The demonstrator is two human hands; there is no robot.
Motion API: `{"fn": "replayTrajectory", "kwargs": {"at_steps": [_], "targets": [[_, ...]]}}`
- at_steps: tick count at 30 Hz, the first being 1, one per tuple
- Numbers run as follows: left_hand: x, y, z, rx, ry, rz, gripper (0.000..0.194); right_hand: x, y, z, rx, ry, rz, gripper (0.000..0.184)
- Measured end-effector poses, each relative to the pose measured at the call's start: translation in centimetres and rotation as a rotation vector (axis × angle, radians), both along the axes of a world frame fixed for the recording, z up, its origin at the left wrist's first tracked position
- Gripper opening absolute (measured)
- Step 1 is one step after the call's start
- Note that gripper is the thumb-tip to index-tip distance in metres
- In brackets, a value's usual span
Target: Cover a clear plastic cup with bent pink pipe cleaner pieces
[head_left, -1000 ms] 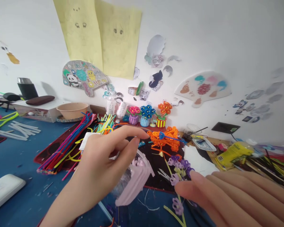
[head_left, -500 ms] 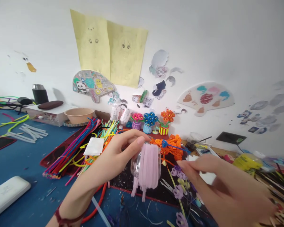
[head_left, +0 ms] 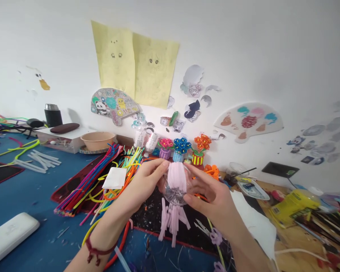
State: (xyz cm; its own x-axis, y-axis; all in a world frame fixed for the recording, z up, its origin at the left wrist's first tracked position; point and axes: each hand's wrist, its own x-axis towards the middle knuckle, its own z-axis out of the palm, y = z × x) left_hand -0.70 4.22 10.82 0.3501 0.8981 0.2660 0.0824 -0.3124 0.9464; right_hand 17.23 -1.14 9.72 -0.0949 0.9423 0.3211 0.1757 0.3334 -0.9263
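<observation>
Between my two hands is a clear plastic cup (head_left: 174, 197), tilted so that its shiny round end faces me. A band of pale pink pipe cleaners (head_left: 177, 176) lies side by side along its upper side. My left hand (head_left: 149, 175) grips the cup's left side, thumb near the pink band. My right hand (head_left: 208, 189) holds the right side, thumb low and fingers behind it. Below the cup, several short pink pipe cleaner pieces (head_left: 173, 224) lie on the dark mat (head_left: 150, 213). What the cup contains, if anything, I cannot make out.
Bundled coloured pipe cleaners (head_left: 93, 177) lie left, with a white paper square (head_left: 115, 178) on them. Small pots of pipe cleaner flowers (head_left: 181, 145) stand by the wall. Right are scissors (head_left: 201, 227), a purple flower (head_left: 215, 237) and a yellow packet (head_left: 296, 206).
My right hand has moved left from beside the orange flowers and now holds the cup. The cup has tilted, turning its round end towards me.
</observation>
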Motion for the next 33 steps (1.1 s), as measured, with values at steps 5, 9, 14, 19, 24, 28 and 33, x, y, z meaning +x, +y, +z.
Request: {"fn": "replayTrajectory", "kwargs": {"at_steps": [5,9,14,19,24,28,33], "targets": [[-0.4,-1.0,0.8,0.243,0.075,0.009,0.031,0.2,-0.2,0.2,0.019,-0.066,-0.053,0.057],[-0.6,-2.0,1.5,0.304,0.06,-0.138,0.035,0.4,-0.3,0.3,0.094,-0.156,-0.103,0.057],[-0.9,-2.4,1.8,0.375,0.112,-0.147,0.039,0.7,-0.6,0.6,0.15,-0.232,-0.132,0.056],[-1.1,-2.4,1.9,0.462,0.11,-0.22,0.04,1.0,-1.0,0.8,0.186,-0.242,-0.115,0.056],[-0.9,-2.4,1.9,0.447,0.132,-0.148,0.045,1.1,-1.0,0.8,0.218,-0.251,-0.104,0.056],[-0.7,-2.6,1.6,0.446,0.166,-0.108,0.053,1.2,-1.1,0.7,0.259,-0.246,-0.088,0.056],[-1.0,-2.5,1.4,0.478,0.181,-0.096,0.058,1.3,-1.0,0.6,0.278,-0.238,-0.077,0.057]]}}
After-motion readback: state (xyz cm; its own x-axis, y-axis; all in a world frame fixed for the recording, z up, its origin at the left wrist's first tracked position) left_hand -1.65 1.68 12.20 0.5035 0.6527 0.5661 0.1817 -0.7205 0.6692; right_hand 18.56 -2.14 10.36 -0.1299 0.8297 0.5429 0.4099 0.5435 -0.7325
